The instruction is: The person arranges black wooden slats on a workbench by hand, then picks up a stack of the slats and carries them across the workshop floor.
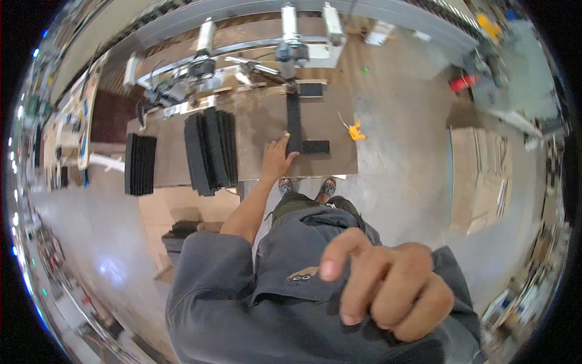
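Note:
My left hand reaches out over the brown work table, its fingers spread. The fingertips touch the left edge of a long black strip, which lies lengthwise on the table. Against the strip's near right side is a short black piece, and another dark rectangular piece lies by its far end. Raised close to the camera in front of my grey shirt, my right hand has its fingers curled inward. Nothing shows in it, and its palm is hidden.
Left of my left hand lie a fanned stack of black strips and a tighter stack. Machine cylinders stand along the far side. A yellow tool is by the table's right edge; flattened cardboard lies farther right.

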### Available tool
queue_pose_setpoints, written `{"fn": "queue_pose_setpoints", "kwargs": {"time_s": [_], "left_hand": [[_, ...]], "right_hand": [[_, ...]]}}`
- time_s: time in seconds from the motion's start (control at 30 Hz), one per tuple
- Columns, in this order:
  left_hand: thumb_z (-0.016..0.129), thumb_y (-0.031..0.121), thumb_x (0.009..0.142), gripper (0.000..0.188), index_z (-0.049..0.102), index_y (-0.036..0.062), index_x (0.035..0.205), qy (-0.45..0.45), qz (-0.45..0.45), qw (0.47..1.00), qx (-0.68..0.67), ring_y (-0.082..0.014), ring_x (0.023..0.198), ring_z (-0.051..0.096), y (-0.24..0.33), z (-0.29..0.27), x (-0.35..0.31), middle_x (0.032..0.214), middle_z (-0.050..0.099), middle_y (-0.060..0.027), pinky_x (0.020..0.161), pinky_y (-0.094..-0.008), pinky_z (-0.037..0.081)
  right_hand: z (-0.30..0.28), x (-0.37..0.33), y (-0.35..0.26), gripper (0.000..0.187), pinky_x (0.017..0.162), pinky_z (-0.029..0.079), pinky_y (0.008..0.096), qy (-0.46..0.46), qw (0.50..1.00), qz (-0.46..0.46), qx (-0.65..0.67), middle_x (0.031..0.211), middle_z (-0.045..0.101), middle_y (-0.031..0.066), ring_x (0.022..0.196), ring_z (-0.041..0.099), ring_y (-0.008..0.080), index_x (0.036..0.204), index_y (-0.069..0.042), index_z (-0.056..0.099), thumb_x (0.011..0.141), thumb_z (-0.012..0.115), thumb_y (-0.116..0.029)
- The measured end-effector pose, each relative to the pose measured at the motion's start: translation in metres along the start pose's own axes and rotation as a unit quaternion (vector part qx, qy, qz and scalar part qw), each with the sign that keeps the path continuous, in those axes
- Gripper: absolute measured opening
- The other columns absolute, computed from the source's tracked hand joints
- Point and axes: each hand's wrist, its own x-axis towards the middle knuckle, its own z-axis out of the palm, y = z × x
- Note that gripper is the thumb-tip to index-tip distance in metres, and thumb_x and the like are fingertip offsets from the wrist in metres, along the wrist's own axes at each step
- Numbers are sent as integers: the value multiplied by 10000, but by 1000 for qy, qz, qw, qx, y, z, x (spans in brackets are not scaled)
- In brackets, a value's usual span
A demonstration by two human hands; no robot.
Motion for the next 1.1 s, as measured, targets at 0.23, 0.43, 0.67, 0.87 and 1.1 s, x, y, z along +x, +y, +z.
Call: {"fn": "queue_pose_setpoints", "kwargs": {"time_s": [0.23,0.43,0.67,0.87,1.1], "left_hand": [[778,480,923,729,596,39,1475,-7,-56,998,-20,-452,1025,631,5,8,5,1105,699,-248,945,-536,479],[812,387,924,660,620,28,1442,-6,-72,989,-129,-440,1066,698,18,8,19,1160,747,-252,961,-510,532],[703,550,977,711,560,15,1423,-59,-214,973,59,-410,1051,733,50,6,89,1199,713,-198,898,-518,589],[791,496,863,751,543,19,1388,-58,-245,962,105,-442,996,745,39,23,118,1142,717,-233,843,-531,613],[805,270,882,635,624,64,1455,13,-297,906,-301,-196,861,637,-5,-27,51,954,657,-76,779,-363,533]], "right_hand": [[-6,-7,-13,475,931,453,556,29,996,-8,-84,834,606,80,717,581,239,712,-133,547,1091,590,-416],[-17,-11,16,677,735,467,395,26,990,-138,-4,804,547,65,746,558,292,796,-107,556,1066,415,-712],[-35,-18,1,740,702,458,392,-132,986,-94,49,799,575,59,706,577,279,775,-99,595,1058,373,-745],[-56,-17,14,545,862,483,439,-80,973,-194,-93,857,640,24,717,576,229,773,-154,639,1145,422,-489],[-107,-22,-13,440,961,510,459,-255,958,-18,-127,982,695,31,877,657,211,866,-130,687,1034,675,-537]]}}
